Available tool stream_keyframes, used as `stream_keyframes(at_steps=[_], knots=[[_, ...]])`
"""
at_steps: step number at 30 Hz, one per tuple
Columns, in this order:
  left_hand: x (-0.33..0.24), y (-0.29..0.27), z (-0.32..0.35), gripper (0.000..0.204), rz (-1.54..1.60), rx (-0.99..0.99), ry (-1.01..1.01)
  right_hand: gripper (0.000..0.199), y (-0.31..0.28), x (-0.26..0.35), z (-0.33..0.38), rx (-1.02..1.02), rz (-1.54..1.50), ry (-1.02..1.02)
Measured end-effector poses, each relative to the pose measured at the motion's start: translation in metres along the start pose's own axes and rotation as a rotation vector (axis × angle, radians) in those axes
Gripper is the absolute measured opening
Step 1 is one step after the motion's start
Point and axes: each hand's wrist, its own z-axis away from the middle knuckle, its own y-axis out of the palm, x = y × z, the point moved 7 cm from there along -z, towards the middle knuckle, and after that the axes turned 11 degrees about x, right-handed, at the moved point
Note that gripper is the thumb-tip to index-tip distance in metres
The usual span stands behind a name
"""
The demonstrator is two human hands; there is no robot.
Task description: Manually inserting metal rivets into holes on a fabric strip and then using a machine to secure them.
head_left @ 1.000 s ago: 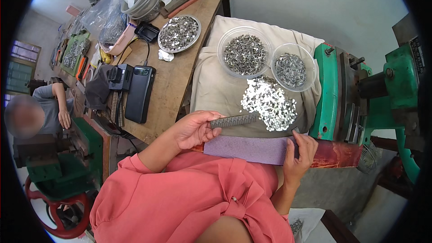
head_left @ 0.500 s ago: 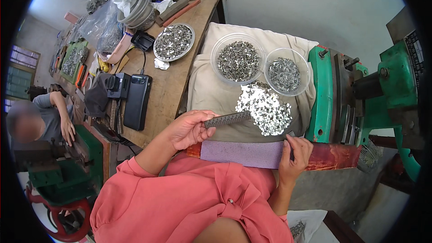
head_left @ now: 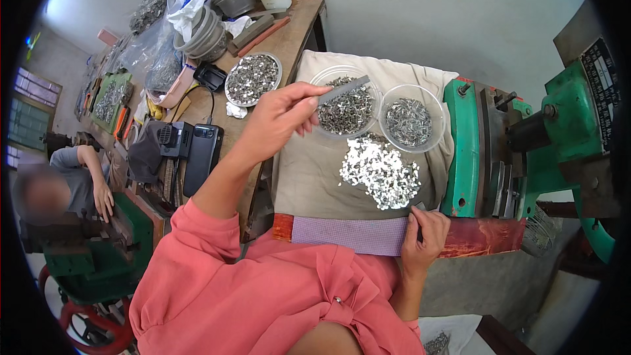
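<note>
Wrinkled cloth (head_left: pixel 305 181), shiny flakes (head_left: pixel 382 174), left hand (head_left: pixel 279 118) pinching flat grey strip (head_left: pixel 345 89), right hand (head_left: pixel 426 233) curled, contents unclear.

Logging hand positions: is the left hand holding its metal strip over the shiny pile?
No, the left hand holds the metal strip over the larger clear bowl.

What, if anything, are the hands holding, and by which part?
The left hand holds a grey strip by its near end; the right hand seems to pinch a grey piece, its hold mostly hidden.
</note>
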Motion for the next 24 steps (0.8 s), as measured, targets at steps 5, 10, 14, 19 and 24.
stream_keyframes(at_steps=[5,10,14,19,24], knots=[[0.033,-0.004,-0.024,0.033,-0.412,-0.063,-0.138,0.018,-0.001,-0.001,0.001,-0.008,-0.002,0.019],[0.035,0.003,-0.012,0.035,0.07,-0.002,-0.15,0.017,-0.003,-0.002,0.004,-0.016,-0.012,0.016],[0.037,0.026,0.013,0.039,0.584,0.155,-0.31,0.016,-0.004,-0.004,0.005,-0.014,-0.007,0.019],[0.047,0.08,0.058,0.041,0.847,0.292,-0.557,0.029,-0.005,-0.002,0.01,-0.047,-0.023,-0.064],[0.068,0.118,0.093,0.039,0.849,0.428,-0.683,0.054,0.003,0.037,0.006,0.105,-0.045,-0.147]])
